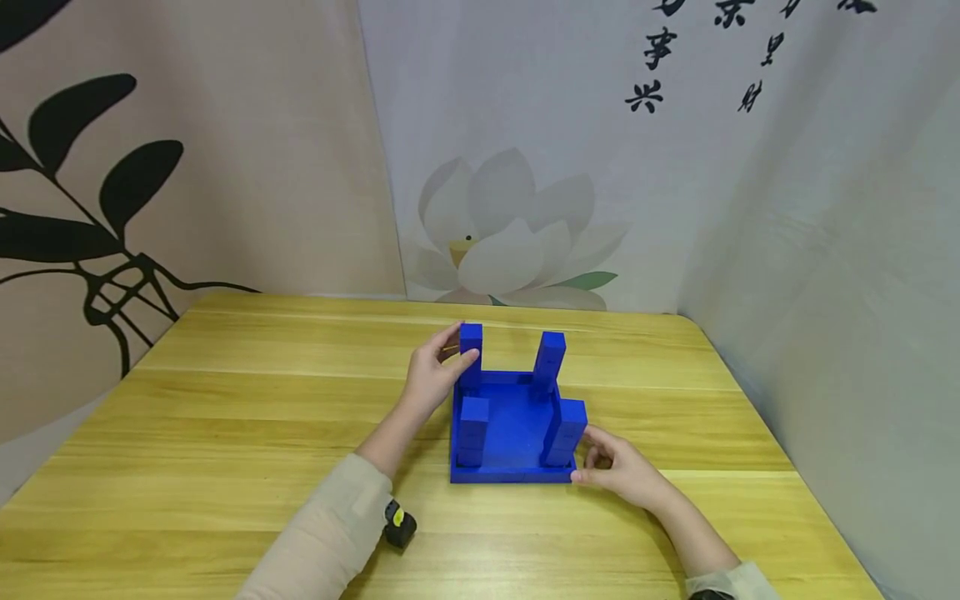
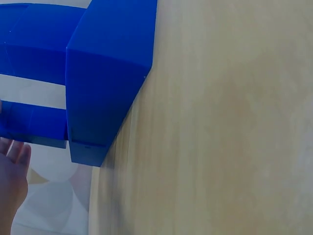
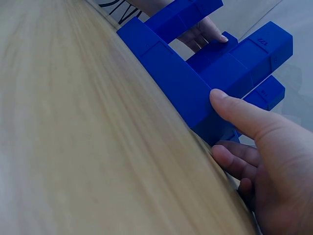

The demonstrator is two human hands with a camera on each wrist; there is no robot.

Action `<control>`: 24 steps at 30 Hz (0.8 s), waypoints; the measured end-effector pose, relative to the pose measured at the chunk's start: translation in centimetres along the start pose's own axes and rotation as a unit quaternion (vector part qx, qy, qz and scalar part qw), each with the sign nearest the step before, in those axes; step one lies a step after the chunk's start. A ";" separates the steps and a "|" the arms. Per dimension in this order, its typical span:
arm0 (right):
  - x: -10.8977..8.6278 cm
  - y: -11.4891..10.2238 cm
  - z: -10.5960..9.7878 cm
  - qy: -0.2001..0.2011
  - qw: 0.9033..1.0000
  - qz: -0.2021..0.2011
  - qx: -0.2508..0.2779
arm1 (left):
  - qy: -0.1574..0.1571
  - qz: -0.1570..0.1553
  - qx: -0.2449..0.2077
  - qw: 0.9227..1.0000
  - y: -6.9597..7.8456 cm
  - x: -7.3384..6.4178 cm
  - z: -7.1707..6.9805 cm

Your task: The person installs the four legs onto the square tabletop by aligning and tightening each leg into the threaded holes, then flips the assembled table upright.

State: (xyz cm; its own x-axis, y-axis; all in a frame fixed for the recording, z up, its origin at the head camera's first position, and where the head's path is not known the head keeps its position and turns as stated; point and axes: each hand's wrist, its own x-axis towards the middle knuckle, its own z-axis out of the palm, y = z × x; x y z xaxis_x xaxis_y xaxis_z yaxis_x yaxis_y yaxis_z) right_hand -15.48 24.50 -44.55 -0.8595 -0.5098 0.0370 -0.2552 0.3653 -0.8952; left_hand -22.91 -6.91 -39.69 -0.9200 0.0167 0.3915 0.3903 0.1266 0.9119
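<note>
A blue square tray-like base [image 1: 513,429] with low rims lies on the table, and an upright blue block post stands at each corner. My left hand [image 1: 435,371] pinches the far left post [image 1: 471,336] between thumb and fingers. At the near right corner, my right hand [image 1: 618,471] holds the base's edge, its thumb on the front rim and its fingers along the side, as the right wrist view shows. Beside it rises the near right post [image 3: 254,54]. The left wrist view shows the left hand [image 2: 12,181] only in part.
The wooden table [image 1: 225,467] stretches around the base on all sides. Behind it hangs a printed cloth backdrop [image 1: 525,100] with a lotus and dark writing. A black strapped device [image 1: 400,527] is on the left wrist.
</note>
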 end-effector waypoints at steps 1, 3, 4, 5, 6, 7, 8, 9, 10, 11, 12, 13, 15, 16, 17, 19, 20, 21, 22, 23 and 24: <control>0.0 0.0 0.0 0.000 1.000 0.000 -0.001 | 0.004 -0.005 0.000 1.000 0.1 0.0 0.0; 0.1 0.4 -0.1 0.001 1.000 -0.002 -0.004 | 0.016 -0.011 0.017 1.000 -0.2 0.1 0.2; 0.1 0.4 -0.1 0.001 1.000 -0.003 -0.003 | 0.022 -0.010 0.027 0.999 -0.1 0.1 0.3; 0.1 0.5 0.0 0.001 1.000 -0.004 -0.001 | 0.028 -0.007 0.038 0.999 0.0 0.1 0.4; 0.1 0.5 0.0 0.002 1.000 -0.005 0.000 | 0.035 -0.004 0.045 0.998 0.1 0.2 0.5; 0.1 0.5 0.0 0.002 1.000 -0.006 0.001 | 0.040 0.001 0.056 0.998 0.2 0.2 0.7; 0.1 0.5 0.0 0.002 1.000 -0.006 0.000 | 0.045 0.005 0.066 0.997 0.2 0.2 0.8; 0.1 0.5 0.0 0.003 1.000 -0.007 0.000 | 0.049 0.007 0.072 0.996 0.4 0.2 0.9; 0.1 0.6 0.1 0.003 1.000 -0.006 -0.001 | 0.053 0.008 0.080 0.995 0.4 0.2 1.0; 0.1 0.5 0.1 0.004 1.000 -0.005 -0.003 | 0.056 0.008 0.084 0.995 0.5 0.2 1.2; 0.1 0.5 0.1 0.004 1.000 -0.005 -0.004 | 0.058 0.008 0.088 0.994 0.5 0.2 1.3; 0.0 0.3 0.1 0.005 1.000 -0.003 -0.006 | 0.059 0.008 0.091 0.994 0.5 0.3 1.4; 0.0 -0.5 0.1 0.004 1.000 -0.005 -0.003 | 0.063 0.013 0.093 0.994 0.5 0.3 1.5; -0.1 -0.9 0.1 0.003 1.000 -0.004 -0.002 | 0.065 0.017 0.094 0.993 0.4 0.3 1.5; -0.2 -1.4 0.1 0.002 1.000 -0.004 -0.002 | 0.066 0.020 0.095 0.993 0.4 0.3 1.5; -0.3 -2.3 0.2 -0.001 1.000 -0.008 0.002 | 0.067 0.026 0.093 0.993 0.4 0.3 1.6; -0.3 -2.7 0.2 -0.002 1.000 -0.010 0.005 | 0.067 0.029 0.090 0.993 0.4 0.3 1.5; -0.4 -2.8 0.2 -0.003 1.000 -0.009 0.005 | 0.067 0.031 0.088 0.993 0.3 0.3 1.5; -0.4 -2.9 0.1 -0.003 1.000 -0.007 0.005 | 0.067 0.030 0.084 0.994 0.3 0.2 1.5; -0.4 -2.8 0.1 -0.003 1.000 -0.006 0.006 | 0.066 0.027 0.078 0.994 0.3 0.2 1.4; -0.4 -2.7 0.1 -0.003 1.000 -0.007 0.009 | 0.065 0.026 0.072 0.995 0.2 0.2 1.4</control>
State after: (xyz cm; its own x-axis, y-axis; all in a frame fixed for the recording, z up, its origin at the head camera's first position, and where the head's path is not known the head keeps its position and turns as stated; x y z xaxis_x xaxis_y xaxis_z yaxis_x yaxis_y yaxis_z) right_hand -14.41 23.59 -42.21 -0.8532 -0.5195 0.0463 -0.2585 0.3442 -0.9026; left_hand -23.03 -5.50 -39.61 -0.8826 -0.1007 0.4592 0.4199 0.2704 0.8663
